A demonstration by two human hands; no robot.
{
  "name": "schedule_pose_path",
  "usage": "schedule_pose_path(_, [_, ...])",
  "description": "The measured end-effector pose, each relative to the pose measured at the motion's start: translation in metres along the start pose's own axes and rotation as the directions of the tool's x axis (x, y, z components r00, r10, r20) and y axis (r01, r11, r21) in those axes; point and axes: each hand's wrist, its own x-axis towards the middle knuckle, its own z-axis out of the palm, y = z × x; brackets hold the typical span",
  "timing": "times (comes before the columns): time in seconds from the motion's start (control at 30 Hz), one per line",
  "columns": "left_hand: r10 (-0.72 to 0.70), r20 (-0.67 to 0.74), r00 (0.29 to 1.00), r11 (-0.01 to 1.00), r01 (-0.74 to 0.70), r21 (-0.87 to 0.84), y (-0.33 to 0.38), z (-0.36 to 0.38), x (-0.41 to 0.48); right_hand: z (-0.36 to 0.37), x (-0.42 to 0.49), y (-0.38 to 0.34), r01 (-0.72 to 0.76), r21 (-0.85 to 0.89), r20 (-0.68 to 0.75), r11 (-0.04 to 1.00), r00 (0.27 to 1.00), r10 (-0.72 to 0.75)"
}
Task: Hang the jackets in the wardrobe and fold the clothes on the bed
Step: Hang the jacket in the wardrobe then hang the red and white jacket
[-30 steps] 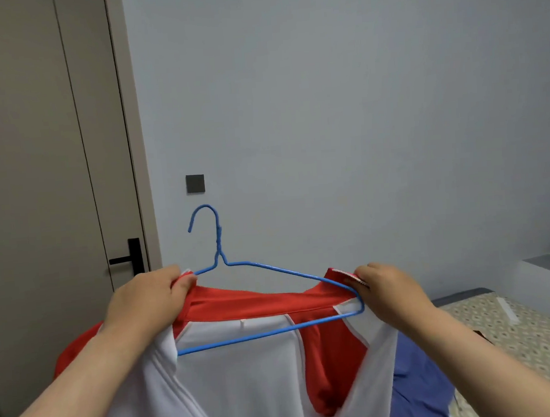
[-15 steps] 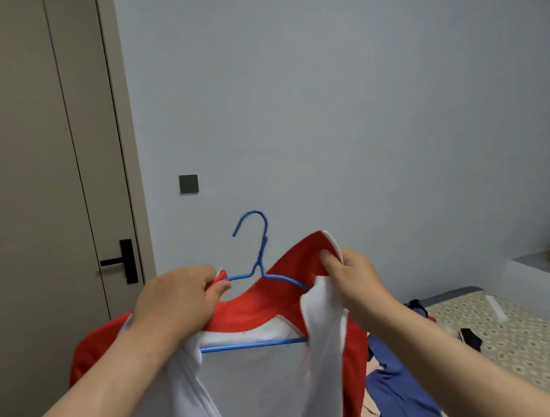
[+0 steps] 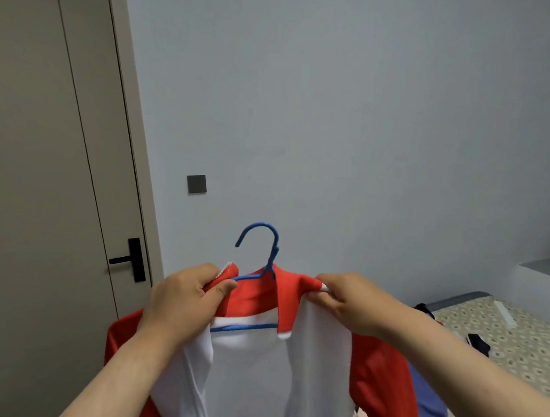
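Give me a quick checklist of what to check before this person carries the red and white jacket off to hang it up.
1. Left hand grips the collar of the jacket: ok.
2. Right hand holds the other shoulder: ok.
3. Blue hanger sits inside the jacket, hook poking out above the collar: ok.
4. Both shoulders seated on the hanger arms: cannot tell, fabric hides them.
5. Front zipped or fastened: not ok, it hangs open.
6. Wardrobe within reach: cannot tell, none is in view.
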Motion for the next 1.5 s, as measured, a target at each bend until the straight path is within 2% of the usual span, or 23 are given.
schedule_pose_path(0.1, [-0.083, -0.029, 0.996, 0.951, 0.071, -0.300, -0.003, 0.001, 0.007, 0.005, 0.001, 0.009, -0.002, -0.056, -0.018, 0.998, 1.000, 0.001])
schedule_pose_path(0.17, [-0.226, -0.124, 0.966, 0.824, 0.122, -0.554, -0.004, -0.007, 0.017, 0.013, -0.002, 0.017, -0.029, -0.101, -0.017, 0.994, 0.999, 0.027])
schedule_pose_path(0.3, [-0.535, -0.210, 0.818, 0.557, 0.155, -0.816, -0.007, -0.027, 0.032, 0.025, -0.004, 0.037, -0.164, -0.052, 0.092, 0.985, 0.981, 0.169])
schedule_pose_path(0.37, [-0.550, -0.198, 0.811, 0.494, 0.125, -0.860, 0.004, -0.031, 0.031, 0.027, -0.004, 0.042, -0.207, -0.061, 0.145, 0.977, 0.966, 0.213])
schedule_pose_path(0.47, [-0.412, -0.091, 0.907, 0.395, 0.088, -0.914, 0.034, -0.037, 0.016, 0.030, -0.004, 0.040, -0.234, 0.063, 0.074, 0.970, 0.971, 0.229])
schedule_pose_path(0.53, [-0.147, 0.093, 0.985, 0.447, 0.149, -0.882, 0.044, -0.039, 0.004, 0.027, -0.004, 0.037, -0.204, 0.277, -0.049, 0.939, 0.973, 0.226])
schedule_pose_path(0.57, [0.005, 0.238, 0.971, 0.527, 0.200, -0.826, 0.044, -0.039, -0.003, 0.025, -0.004, 0.036, -0.177, 0.364, -0.107, 0.915, 0.967, 0.230])
schedule_pose_path(0.63, [0.165, 0.485, 0.859, 0.649, 0.276, -0.709, 0.040, -0.040, -0.014, 0.018, -0.003, 0.036, -0.144, 0.481, -0.165, 0.865, 0.954, 0.251])
schedule_pose_path(0.7, [0.102, 0.430, 0.897, 0.531, 0.317, -0.786, 0.034, -0.040, -0.013, 0.014, -0.004, 0.036, -0.114, 0.545, -0.168, 0.830, 0.956, 0.241])
schedule_pose_path(0.73, [-0.037, 0.334, 0.942, 0.404, 0.320, -0.857, 0.030, -0.040, -0.009, 0.013, -0.005, 0.036, -0.103, 0.561, -0.163, 0.821, 0.959, 0.231])
schedule_pose_path(0.77, [-0.195, 0.204, 0.959, 0.366, 0.264, -0.892, 0.021, -0.038, -0.004, 0.012, -0.005, 0.035, -0.094, 0.567, -0.164, 0.818, 0.961, 0.224])
schedule_pose_path(0.8, [-0.307, 0.056, 0.950, 0.454, 0.198, -0.869, 0.011, -0.040, 0.002, 0.011, -0.005, 0.035, -0.088, 0.565, -0.170, 0.821, 0.960, 0.221])
schedule_pose_path(0.83, [-0.299, -0.034, 0.954, 0.647, 0.176, -0.742, -0.003, -0.042, 0.007, 0.011, -0.005, 0.036, -0.083, 0.564, -0.177, 0.821, 0.959, 0.219])
schedule_pose_path(0.87, [-0.243, 0.022, 0.970, 0.774, 0.208, -0.598, -0.014, -0.043, 0.010, 0.010, -0.004, 0.037, -0.079, 0.568, -0.183, 0.819, 0.958, 0.220])
schedule_pose_path(0.9, [-0.183, 0.197, 0.963, 0.857, 0.254, -0.447, -0.025, -0.042, 0.010, 0.009, -0.004, 0.039, -0.076, 0.574, -0.190, 0.815, 0.956, 0.222])
schedule_pose_path(0.93, [-0.166, 0.404, 0.899, 0.880, 0.320, -0.351, -0.033, -0.042, 0.008, 0.009, -0.003, 0.041, -0.075, 0.576, -0.196, 0.814, 0.954, 0.227])
schedule_pose_path(1.0, [-0.210, 0.719, 0.663, 0.813, 0.527, -0.249, -0.042, -0.044, 0.003, 0.009, -0.003, 0.043, -0.093, 0.559, -0.202, 0.824, 0.949, 0.244])
schedule_pose_path(1.03, [-0.201, 0.816, 0.542, 0.780, 0.592, -0.201, -0.044, -0.043, 0.001, 0.009, -0.004, 0.044, -0.109, 0.542, -0.198, 0.834, 0.947, 0.252])
schedule_pose_path(1.1, [-0.209, 0.879, 0.428, 0.688, 0.703, -0.179, -0.047, -0.041, 0.002, 0.009, -0.005, 0.046, -0.138, 0.515, -0.175, 0.846, 0.949, 0.261])
schedule_pose_path(1.27, [-0.200, 0.926, 0.320, 0.465, 0.863, -0.197, -0.053, -0.046, 0.006, -0.004, -0.010, 0.042, -0.145, 0.467, -0.066, 0.872, 0.978, 0.198])
schedule_pose_path(1.33, [-0.176, 0.935, 0.307, 0.397, 0.892, -0.218, -0.058, -0.046, 0.006, -0.011, -0.014, 0.038, -0.153, 0.486, -0.036, 0.860, 0.980, 0.195])
schedule_pose_path(1.43, [-0.164, 0.935, 0.315, 0.190, 0.940, -0.283, -0.071, -0.039, 0.008, -0.019, -0.020, 0.032, -0.181, 0.526, -0.010, 0.831, 0.976, 0.219])
schedule_pose_path(1.5, [-0.133, 0.945, 0.299, 0.172, 0.946, -0.275, -0.076, -0.034, 0.010, -0.021, -0.024, 0.030, -0.189, 0.515, 0.000, 0.836, 0.975, 0.220])
